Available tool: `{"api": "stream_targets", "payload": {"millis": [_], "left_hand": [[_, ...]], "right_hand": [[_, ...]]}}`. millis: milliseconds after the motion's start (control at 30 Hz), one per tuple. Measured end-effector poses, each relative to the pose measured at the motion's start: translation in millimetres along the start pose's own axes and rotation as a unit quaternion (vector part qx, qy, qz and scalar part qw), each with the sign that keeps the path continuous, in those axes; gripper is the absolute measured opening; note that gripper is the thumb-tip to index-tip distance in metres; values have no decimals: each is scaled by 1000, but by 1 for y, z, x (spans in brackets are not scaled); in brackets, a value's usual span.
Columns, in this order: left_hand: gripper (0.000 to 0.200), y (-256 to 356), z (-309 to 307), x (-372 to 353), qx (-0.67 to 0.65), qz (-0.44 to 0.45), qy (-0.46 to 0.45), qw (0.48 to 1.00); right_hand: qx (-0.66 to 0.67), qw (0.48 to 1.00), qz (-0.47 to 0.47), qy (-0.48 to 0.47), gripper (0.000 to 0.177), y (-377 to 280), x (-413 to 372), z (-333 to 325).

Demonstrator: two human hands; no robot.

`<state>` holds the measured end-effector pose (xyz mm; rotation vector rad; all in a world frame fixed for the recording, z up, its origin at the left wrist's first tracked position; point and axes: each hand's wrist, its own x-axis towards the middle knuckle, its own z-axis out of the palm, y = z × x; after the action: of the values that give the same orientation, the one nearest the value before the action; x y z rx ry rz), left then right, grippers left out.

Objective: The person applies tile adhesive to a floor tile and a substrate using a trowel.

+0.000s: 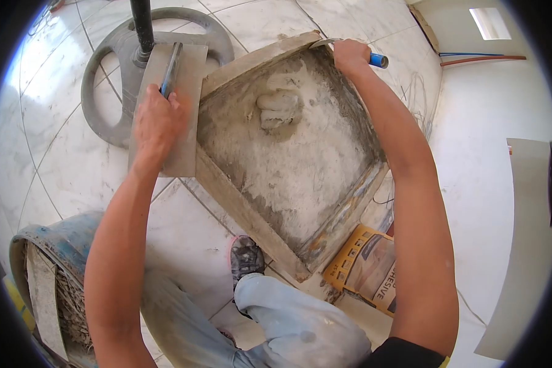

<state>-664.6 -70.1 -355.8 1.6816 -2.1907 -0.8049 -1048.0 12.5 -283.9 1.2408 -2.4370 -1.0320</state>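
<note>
My left hand is closed round the handle of a rectangular plastering trowel, its flat plate level beside the mixing tray's left corner. My right hand grips a blue-handled trowel at the tray's far corner. Only the handle end and a thin curved strip of metal show; the rest is hidden. Between my arms lies the wooden mixing tray, its floor smeared with grey mortar. One small lump of mortar sits in its upper part.
A grey round stand base with a black pole stands behind the plastering trowel. At lower left is a dirty bucket with debris in it. A yellow adhesive bag lies by the tray's near right side. Tiles cover the floor; a white wall rises on the right.
</note>
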Motion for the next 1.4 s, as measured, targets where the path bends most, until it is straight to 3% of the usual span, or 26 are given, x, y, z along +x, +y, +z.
{"api": "stream_targets", "payload": {"millis": [167,400,533,600,833,1000,1033,1167,1333,1400], "left_hand": [[31,0,0,1,0,-1,5,1000],[32,4,-2,0,-1,-7,6,1000],[33,3,-2,1,13,-10,-5,1000],[33,3,1,2,15,-13,-14,1000],[34,3,-4,-3,8,-15,-7,1000],[35,6,-1,-3,11,-31,-32,999],[35,5,-1,-3,11,-19,-24,999],[35,9,-8,-5,14,-29,-13,999],[36,9,-6,-5,15,-5,-3,1000],[36,6,-5,-7,20,-7,-8,1000]], "right_hand": [[-10,998,-62,-16,23,1,-9,-12],[50,999,-8,2,24,-11,-2,-4],[34,997,-73,-1,22,-26,-36,-40],[-9,988,-155,-3,21,-29,-52,-55],[60,994,-83,27,22,-13,-38,-60],[27,984,-176,30,24,-29,-70,-92],[43,989,-141,-21,23,-24,-66,-99],[37,992,-117,29,23,-34,-57,-98],[64,974,-216,12,23,-65,-120,-142],[87,974,-209,-8,23,-58,-120,-143]]}}
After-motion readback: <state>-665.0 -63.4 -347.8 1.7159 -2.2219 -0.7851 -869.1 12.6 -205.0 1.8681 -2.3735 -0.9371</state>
